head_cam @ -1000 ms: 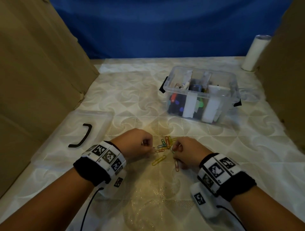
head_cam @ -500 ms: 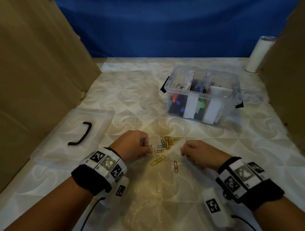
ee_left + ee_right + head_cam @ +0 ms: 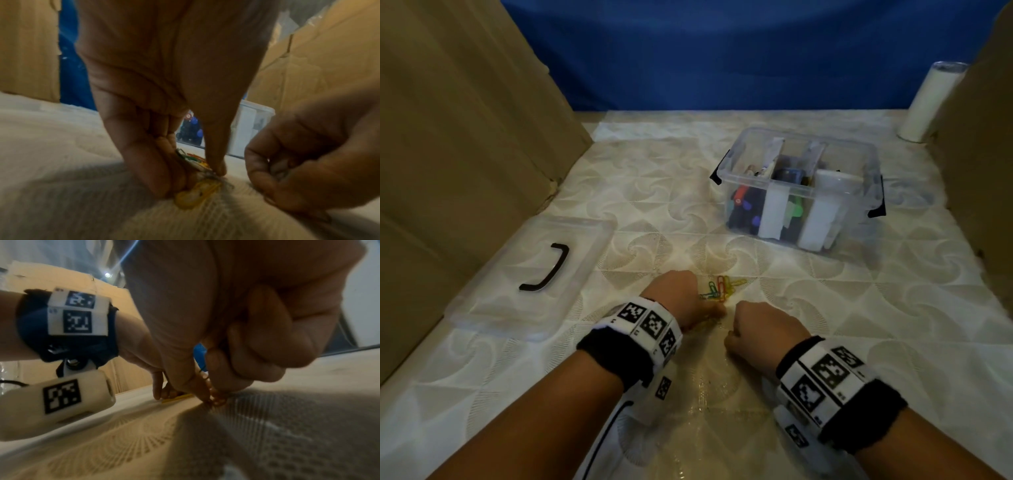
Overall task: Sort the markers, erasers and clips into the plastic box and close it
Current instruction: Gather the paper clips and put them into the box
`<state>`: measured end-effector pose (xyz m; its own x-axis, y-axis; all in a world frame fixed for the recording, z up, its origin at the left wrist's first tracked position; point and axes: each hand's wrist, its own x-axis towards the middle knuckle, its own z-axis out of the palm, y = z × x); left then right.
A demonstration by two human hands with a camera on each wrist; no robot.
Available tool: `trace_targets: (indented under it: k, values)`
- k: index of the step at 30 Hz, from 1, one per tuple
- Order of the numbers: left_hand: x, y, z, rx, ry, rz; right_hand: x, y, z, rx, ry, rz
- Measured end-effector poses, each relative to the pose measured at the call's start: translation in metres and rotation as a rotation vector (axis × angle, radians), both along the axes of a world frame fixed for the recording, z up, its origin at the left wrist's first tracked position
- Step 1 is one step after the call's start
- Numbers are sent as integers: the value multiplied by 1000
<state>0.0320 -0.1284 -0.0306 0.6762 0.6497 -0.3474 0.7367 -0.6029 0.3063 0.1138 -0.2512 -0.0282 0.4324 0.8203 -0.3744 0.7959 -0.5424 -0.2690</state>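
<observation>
Clips (image 3: 722, 289) in several colours lie in a small heap on the patterned table cover (image 3: 825, 308), in front of the clear plastic box (image 3: 804, 161), which stands open and already holds markers (image 3: 743, 205) between white dividers. Left hand (image 3: 681, 298) has its curled fingers (image 3: 148, 162) and thumb pressed onto a yellow clip (image 3: 197, 193), likely raking strays toward the heap. Right hand (image 3: 760, 332) is curled, pinching an orange clip (image 3: 213, 398) at the cover. Box lid (image 3: 510, 287) lies well apart to the left, leaving the box free for loading.
</observation>
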Motion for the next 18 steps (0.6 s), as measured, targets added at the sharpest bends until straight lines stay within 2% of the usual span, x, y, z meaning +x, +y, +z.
trace_targets:
  k: [2, 5, 6, 9, 10, 11, 13, 15, 16, 18]
  values:
    - [5, -3, 1, 124, 57, -44, 4, -1, 0, -3, 50, 12]
    - [8, -1, 1, 139, 51, -41, 21, -2, 2, 66, 244, 4]
    - [7, 0, 0, 144, 42, -43, 28, -3, 4, 129, 424, -63]
    - [3, -1, 0, 171, 16, -66, 45, -10, 3, 452, 1330, -500]
    - [2, -1, 0, 165, -4, -73, 50, -13, 2, 525, 1496, -571]
    - [1, -1, 0, 157, -26, -78, 53, -14, -1, 564, 1546, -600]
    - [-4, 0, 2, 114, -75, -69, 55, -11, -5, 588, 1485, -619]
    - [-11, 4, 1, -86, -208, 43, 56, -2, -6, 569, 1338, -658]
    - [-16, 5, 2, -235, -294, 128, 57, 5, -7, 543, 1210, -641]
    - [-25, 6, 5, -463, -424, 253, 59, 20, -10, 396, 780, -479]
